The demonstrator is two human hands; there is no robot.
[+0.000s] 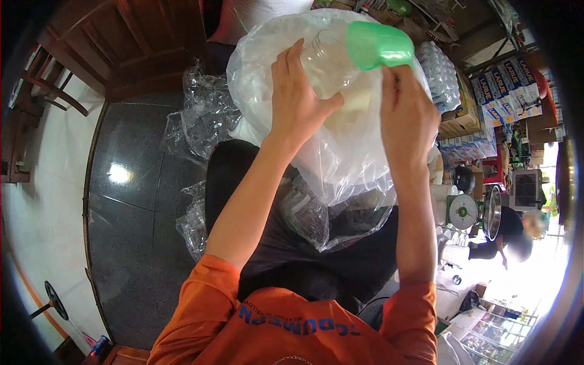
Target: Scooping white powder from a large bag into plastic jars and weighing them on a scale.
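My left hand (299,100) is curved round the side of a clear plastic jar (331,58), thumb spread away from the fingers. In my right hand (406,112) is a translucent green plastic scoop (380,45), pinched at its near end and held beside the jar's mouth. Both are above a large open clear plastic bag (261,67) between my knees. Pale contents (356,103) show inside the bag; their kind is hard to make out. Loose film from the bag hangs over my lap.
Crumpled clear plastic (204,115) lies on the dark tiled floor (131,213) at left. A wooden door (131,42) stands behind it. At right are stacked egg trays (439,76), cartons (505,91) and a green dial scale (462,212). Another person (517,237) bends over farther right.
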